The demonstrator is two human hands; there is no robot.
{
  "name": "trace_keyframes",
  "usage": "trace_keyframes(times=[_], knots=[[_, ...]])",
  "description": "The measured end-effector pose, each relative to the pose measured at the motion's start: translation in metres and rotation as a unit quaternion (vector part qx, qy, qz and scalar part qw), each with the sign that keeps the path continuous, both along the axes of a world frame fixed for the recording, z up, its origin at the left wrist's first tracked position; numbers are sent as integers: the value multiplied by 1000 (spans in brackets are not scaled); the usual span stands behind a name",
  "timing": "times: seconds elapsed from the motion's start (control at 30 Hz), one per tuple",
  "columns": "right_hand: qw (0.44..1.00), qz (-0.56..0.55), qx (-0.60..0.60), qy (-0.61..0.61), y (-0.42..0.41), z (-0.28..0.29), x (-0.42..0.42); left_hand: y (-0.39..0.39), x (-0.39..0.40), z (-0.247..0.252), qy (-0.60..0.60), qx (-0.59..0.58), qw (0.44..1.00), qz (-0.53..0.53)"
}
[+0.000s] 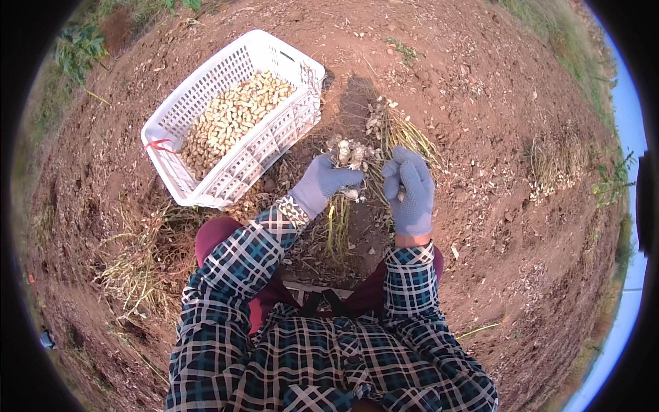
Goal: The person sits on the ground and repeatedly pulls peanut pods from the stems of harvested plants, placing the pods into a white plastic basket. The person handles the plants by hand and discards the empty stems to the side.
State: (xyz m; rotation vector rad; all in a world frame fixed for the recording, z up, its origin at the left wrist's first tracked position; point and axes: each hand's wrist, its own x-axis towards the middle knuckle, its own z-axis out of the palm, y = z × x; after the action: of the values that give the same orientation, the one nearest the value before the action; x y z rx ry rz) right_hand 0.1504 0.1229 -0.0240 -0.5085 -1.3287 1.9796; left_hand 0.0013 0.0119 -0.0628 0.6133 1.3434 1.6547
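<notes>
My left hand [329,183], in a grey knitted glove, grips a bunch of pulled peanut plants. Their pale pods [351,153] cluster above its fingers, and the yellowish stems [338,226] hang below toward my lap. Just to the right, my gloved right hand [409,188] is curled closed. A small tan peanut pod [401,194] shows between its fingers and palm. Beyond both hands, another bundle of peanut plants [412,135] lies on the soil, with pods at its left end [377,119]. At upper left stands a white perforated plastic crate [267,159] partly filled with loose peanuts [237,116].
A red strip [160,146] is tied to the crate's near left rim. Stripped-looking dry plants [141,268] are heaped beside my left knee [219,234]. More peanut plants [556,165] lie at far right on the brown soil [494,129]. Green weeds [80,49] grow at upper left.
</notes>
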Motion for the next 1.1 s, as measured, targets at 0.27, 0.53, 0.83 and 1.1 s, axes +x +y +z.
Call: trace_keyframes(times=[0.27, 0.53, 0.83, 1.1], knots=[[975, -38, 195, -101, -15, -8, -15, 9, 4, -16, 93, -44, 995, -14], [952, -11, 243, -188, -14, -18, -21, 12, 2, -54, 204, -26, 979, 0], [963, 93, 152, -201, -4, -10, -10, -6, 9, 1, 113, -22, 988, -104], [947, 194, -169, 191, -8, -10, -11, -18, 18, 34, -96, 60, 985, -127]])
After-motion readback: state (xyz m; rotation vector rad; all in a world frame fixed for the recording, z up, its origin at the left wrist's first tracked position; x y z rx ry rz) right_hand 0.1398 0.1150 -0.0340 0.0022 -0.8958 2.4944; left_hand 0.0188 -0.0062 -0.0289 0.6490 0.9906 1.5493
